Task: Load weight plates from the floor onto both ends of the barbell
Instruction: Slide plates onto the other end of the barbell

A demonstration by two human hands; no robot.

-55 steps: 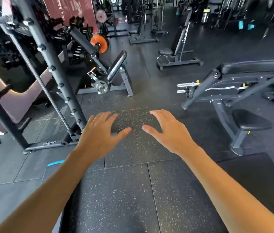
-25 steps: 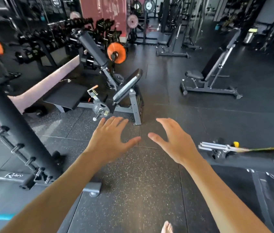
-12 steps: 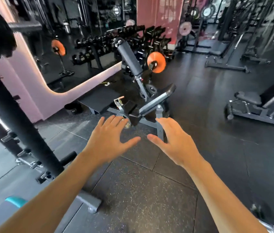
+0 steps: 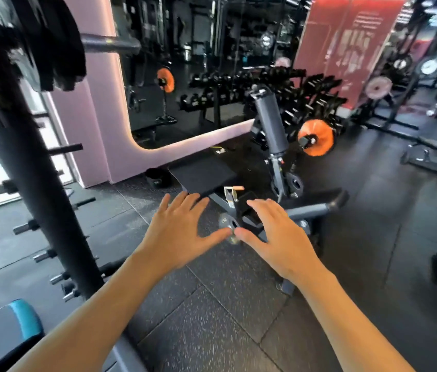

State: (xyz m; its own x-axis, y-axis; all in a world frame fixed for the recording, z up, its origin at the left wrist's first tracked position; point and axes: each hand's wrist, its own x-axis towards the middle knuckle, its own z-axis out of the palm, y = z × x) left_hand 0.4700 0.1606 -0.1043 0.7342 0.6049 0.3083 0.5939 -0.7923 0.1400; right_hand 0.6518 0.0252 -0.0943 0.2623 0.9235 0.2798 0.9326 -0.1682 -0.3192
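The barbell [image 4: 110,45] sits racked at 10 o'clock, well apart from both hands. The left hand [image 4: 182,234] and right hand [image 4: 273,237] hover palms down, fingers spread and empty, thumbs nearly touching, above the floor [image 4: 212,331].

Matt black speckled rubber floor [image 4: 212,331]; matt dark painted metal rack post [image 4: 37,183]; brushed bare-metal barbell sleeve [image 4: 110,45] at eleven o'clock; glossy mirror [image 4: 198,63].
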